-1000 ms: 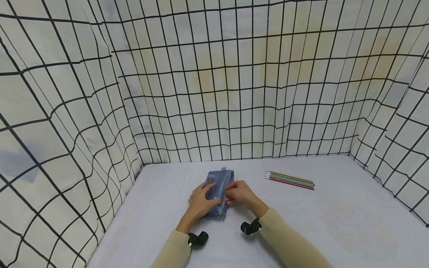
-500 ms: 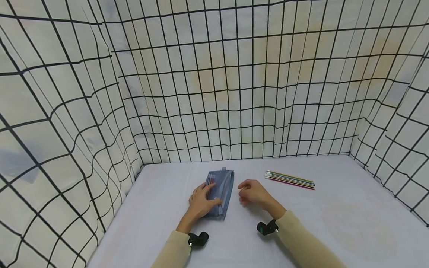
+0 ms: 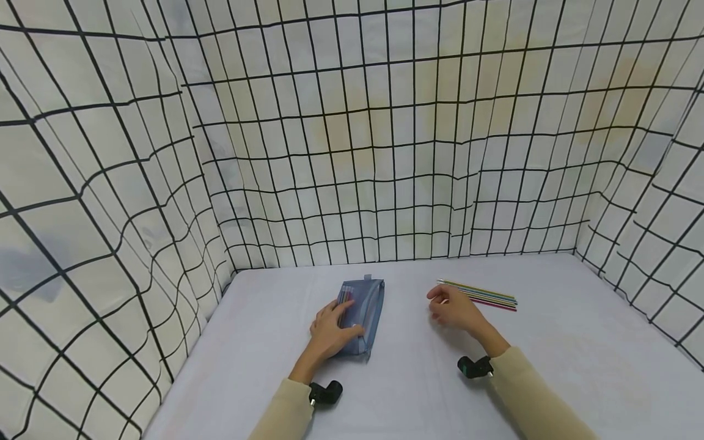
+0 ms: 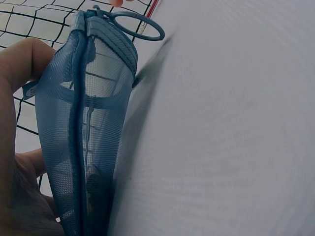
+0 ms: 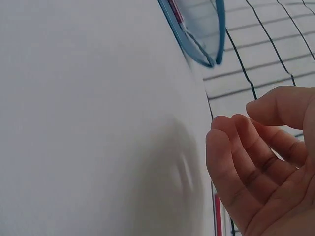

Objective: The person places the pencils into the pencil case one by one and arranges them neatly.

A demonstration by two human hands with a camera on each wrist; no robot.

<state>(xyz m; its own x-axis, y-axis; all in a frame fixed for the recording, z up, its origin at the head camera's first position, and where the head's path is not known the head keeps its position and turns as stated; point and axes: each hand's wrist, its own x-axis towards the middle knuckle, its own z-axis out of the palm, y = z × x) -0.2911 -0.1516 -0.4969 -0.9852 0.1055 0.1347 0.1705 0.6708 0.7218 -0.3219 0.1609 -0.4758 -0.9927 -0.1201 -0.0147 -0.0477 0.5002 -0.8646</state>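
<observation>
A blue see-through mesh pencil case (image 3: pixel 370 315) lies on the table left of centre, with several pencils (image 3: pixel 344 296) visible inside its left side. My left hand (image 3: pixel 329 330) grips the case between thumb and fingers. In the left wrist view, a zipper runs along the case's edge and has a ring pull (image 4: pixel 160 32) at the far end. My right hand (image 3: pixel 458 310) hovers over the table beside a row of loose colored pencils (image 3: pixel 497 299), partly covering their left ends. Its fingers are loosely bent, with nothing between them in the right wrist view.
A white-covered table (image 3: pixel 418 397) spreads around both hands. Black netting (image 3: pixel 407 153) over pale cloth rises at the back and both sides. A black wrist camera (image 3: pixel 326 392) sits on the left wrist, another camera (image 3: pixel 474 366) on the right.
My right hand has let go of the pencil case's right edge and moved right to the loose pencils. The left hand stays on the case.
</observation>
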